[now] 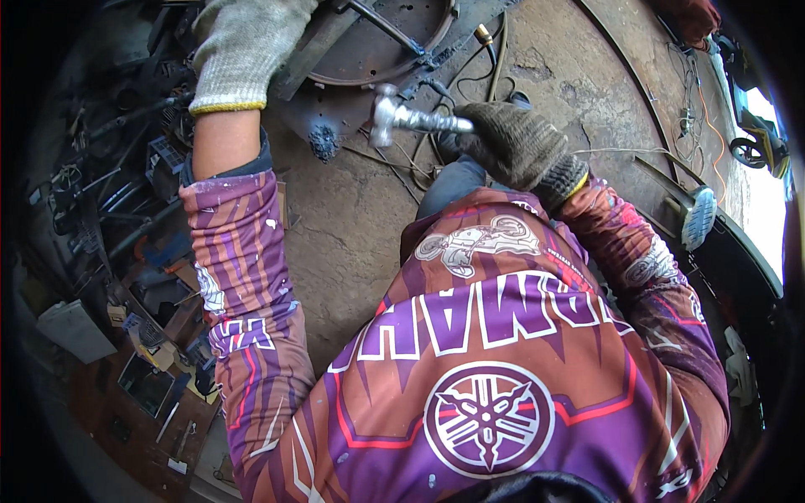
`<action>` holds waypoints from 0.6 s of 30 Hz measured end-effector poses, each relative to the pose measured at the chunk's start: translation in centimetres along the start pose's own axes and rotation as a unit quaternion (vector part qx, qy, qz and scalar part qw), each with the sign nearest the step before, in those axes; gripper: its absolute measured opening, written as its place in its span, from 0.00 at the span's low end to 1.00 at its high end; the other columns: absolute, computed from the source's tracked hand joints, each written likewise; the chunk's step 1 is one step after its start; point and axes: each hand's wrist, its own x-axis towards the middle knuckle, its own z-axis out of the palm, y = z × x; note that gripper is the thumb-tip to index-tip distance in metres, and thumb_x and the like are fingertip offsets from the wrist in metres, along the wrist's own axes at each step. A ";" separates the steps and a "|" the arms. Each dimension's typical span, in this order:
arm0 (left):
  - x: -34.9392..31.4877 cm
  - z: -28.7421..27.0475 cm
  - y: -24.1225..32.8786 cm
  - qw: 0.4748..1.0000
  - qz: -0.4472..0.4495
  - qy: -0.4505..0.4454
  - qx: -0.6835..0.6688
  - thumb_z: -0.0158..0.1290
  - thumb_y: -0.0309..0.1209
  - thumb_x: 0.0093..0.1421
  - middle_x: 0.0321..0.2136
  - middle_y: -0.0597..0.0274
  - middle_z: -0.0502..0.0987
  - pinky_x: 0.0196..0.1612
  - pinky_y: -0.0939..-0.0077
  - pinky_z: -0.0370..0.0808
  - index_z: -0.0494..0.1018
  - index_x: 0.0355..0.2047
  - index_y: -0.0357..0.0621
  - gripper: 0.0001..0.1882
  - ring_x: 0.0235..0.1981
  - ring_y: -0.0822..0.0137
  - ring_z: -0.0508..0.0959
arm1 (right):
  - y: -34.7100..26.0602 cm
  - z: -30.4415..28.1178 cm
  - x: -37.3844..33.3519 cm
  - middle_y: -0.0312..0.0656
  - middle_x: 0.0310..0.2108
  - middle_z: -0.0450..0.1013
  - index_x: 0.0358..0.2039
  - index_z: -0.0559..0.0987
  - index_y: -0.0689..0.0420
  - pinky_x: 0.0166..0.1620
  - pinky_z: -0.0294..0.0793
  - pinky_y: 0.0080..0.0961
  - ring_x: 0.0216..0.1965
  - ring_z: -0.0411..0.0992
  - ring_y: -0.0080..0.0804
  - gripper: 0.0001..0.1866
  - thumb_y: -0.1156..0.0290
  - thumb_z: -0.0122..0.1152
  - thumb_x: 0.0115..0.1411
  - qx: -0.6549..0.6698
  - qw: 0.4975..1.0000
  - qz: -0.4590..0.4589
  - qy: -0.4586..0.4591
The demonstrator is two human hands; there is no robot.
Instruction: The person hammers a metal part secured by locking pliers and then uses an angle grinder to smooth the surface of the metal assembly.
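My right hand (513, 142), in a dark knit glove, is closed around the handle of a metal hammer (404, 117) whose head points left above the ground. My left hand (243, 50), in a light grey glove with a yellow cuff, reaches up to the top edge, resting near a flat metal bar (312, 46) beside a round rusty metal ring (381, 50); what it grips is hidden. My purple and orange long-sleeved shirt fills the lower middle of the view.
A dark welded lump (324, 141) sits on the dirt floor below the ring. Cables (495, 63) run across the ground. Scrap metal and tools (134, 201) pile up at the left. A curved steel rim (671, 180) runs along the right.
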 end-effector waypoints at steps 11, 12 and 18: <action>0.3 -0.9 0.7 0.999 -0.020 -0.040 0.024 0.64 0.35 0.57 0.47 0.44 0.76 0.53 0.56 0.77 0.78 0.43 0.43 0.15 0.51 0.46 0.77 | 0.1 -0.2 0.7 0.52 0.34 0.78 0.47 0.78 0.54 0.40 0.77 0.48 0.37 0.78 0.56 0.20 0.52 0.57 0.66 0.014 0.998 0.052 -0.042; 0.1 -0.6 0.6 1.000 -0.011 -0.020 0.019 0.64 0.35 0.56 0.46 0.44 0.77 0.52 0.56 0.78 0.78 0.42 0.43 0.15 0.50 0.46 0.77 | -0.3 -0.4 0.3 0.52 0.34 0.78 0.48 0.78 0.54 0.40 0.77 0.48 0.37 0.78 0.56 0.20 0.53 0.58 0.65 -0.016 1.000 0.008 -0.021; 0.1 -0.2 0.5 1.000 0.018 0.011 0.020 0.64 0.32 0.56 0.45 0.45 0.77 0.49 0.59 0.79 0.78 0.41 0.42 0.14 0.48 0.47 0.78 | 0.0 -1.2 1.0 0.52 0.34 0.78 0.46 0.79 0.55 0.40 0.77 0.48 0.38 0.79 0.54 0.18 0.55 0.61 0.63 -0.054 0.996 0.066 -0.006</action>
